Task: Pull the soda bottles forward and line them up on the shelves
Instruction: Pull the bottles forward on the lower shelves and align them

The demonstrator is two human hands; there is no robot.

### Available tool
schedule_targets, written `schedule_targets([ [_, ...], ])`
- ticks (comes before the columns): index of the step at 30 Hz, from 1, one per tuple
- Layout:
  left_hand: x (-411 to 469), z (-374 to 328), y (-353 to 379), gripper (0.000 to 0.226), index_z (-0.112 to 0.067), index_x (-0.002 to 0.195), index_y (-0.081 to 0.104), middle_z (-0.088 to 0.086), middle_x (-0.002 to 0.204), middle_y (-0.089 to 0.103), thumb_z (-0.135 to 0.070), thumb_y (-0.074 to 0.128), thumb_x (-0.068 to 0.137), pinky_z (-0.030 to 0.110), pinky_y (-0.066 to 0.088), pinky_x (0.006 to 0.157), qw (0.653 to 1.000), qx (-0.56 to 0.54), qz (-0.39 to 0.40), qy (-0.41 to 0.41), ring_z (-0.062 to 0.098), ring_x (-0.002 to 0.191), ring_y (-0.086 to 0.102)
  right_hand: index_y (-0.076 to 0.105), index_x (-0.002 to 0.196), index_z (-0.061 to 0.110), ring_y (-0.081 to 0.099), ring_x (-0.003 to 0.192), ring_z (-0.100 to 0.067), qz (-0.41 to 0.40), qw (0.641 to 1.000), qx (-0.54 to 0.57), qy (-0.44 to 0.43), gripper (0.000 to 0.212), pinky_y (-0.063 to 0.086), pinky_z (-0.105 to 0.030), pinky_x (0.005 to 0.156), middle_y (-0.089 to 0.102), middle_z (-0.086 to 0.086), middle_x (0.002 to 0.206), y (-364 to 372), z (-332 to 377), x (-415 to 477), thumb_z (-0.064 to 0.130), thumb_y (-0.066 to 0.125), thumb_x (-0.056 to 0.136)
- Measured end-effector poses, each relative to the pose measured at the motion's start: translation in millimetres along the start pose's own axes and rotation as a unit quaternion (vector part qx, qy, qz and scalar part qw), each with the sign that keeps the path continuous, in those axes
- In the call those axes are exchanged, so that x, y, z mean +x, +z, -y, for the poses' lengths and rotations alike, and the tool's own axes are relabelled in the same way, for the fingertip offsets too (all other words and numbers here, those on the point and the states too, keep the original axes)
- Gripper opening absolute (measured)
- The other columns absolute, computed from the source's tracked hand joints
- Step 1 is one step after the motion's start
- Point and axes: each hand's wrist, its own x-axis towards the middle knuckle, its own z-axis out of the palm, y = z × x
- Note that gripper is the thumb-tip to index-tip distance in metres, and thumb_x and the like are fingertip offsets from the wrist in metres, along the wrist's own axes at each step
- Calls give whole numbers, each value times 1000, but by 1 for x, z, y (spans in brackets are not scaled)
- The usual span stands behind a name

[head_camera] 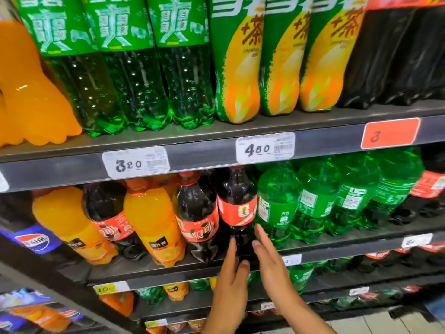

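my left grip (232,271) and right grip (268,259), both released with fingers straight, flank the cola bottle (237,203) on the shelf (134,270).

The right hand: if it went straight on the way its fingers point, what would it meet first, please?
Most likely the lower right side of the red-labelled cola bottle, right beside the green bottle. The right hand is open, fingers aimed up at the seam between them; depth is unclear.

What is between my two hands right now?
The base of the red-labelled cola bottle, between left hand and right hand, in the head view.
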Motion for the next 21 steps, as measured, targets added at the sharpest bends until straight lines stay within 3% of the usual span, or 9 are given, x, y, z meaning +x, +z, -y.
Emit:
schedule_targets([
  [2, 8, -2, 8, 56, -42, 147, 23, -29, 140, 30, -19, 45, 100, 20, 29, 108, 999, -37, -9, -23, -16, 123, 33, 30, 145, 42, 35, 123, 9, 7, 1000, 23, 7, 49, 28, -18, 101, 35, 25, 139, 3, 2, 5, 30, 43, 100],
  [4, 10, -2, 11, 58, -47, 144, 22, -41, 130, 37, -21, 46, 99, 18, 34, 101, 998, -44, -18, -28, -26, 111, 38, 30, 145, 43, 39, 113, 21, 16, 999, 35, 5, 49, 32, -9, 92, 35, 29, 137, 6, 0, 5, 28, 43, 100],
  [6, 9, 0, 9, 58, -53, 141, 21, -56, 107, 45, -23, 46, 98, 17, 38, 93, 999, -38, -16, -35, -33, 100, 41, 31, 140, 53, 38, 116, 23, 30, 999, 17, -5, 47, 34, -10, 93, 34, 34, 137, 10, -9, -2, 32, 42, 100],
  [8, 8, 2, 5, 58, -53, 139, 23, -56, 98, 49, -18, 44, 99, 16, 40, 91, 998, -43, -23, -35, -32, 97, 46, 34, 130, 64, 35, 121, 22, 47, 999, 4, -8, 42, 32, -12, 97, 36, 36, 137, 10, -16, -12, 35, 41, 100],
  [11, 6, 4, 4, 58, -52, 134, 34, -40, 118, 51, -8, 43, 98, 12, 41, 88, 997, -53, -61, -19, -28, 102, 47, 37, 127, 65, 30, 127, 19, 51, 998, 9, -20, 37, 28, -19, 103, 35, 38, 138, 4, -14, -11, 40, 40, 100],
  [14, 2, 6, 7, 56, -48, 134, 38, -30, 137, 42, -5, 42, 98, 17, 34, 102, 997, -53, -58, -7, -24, 117, 38, 37, 133, 55, 32, 130, 11, 27, 998, 59, -17, 39, 24, -20, 105, 37, 31, 141, -2, -3, 4, 32, 40, 101],
  [17, 7, 3, 4, 55, -41, 141, 34, -24, 143, 35, -6, 41, 99, 17, 32, 104, 997, -53, -58, -9, -12, 125, 38, 34, 142, 40, 33, 130, 7, 21, 997, 76, -15, 43, 25, -19, 104, 36, 22, 145, 2, 1, 9, 27, 39, 102],
  [21, 14, -1, -6, 53, -34, 149, 28, -20, 144, 32, -15, 40, 100, 24, 30, 105, 996, -66, -46, -28, -2, 126, 38, 33, 142, 43, 31, 130, 12, 31, 997, 72, -14, 44, 25, -17, 104, 34, 28, 144, 9, -7, -6, 30, 40, 101],
])
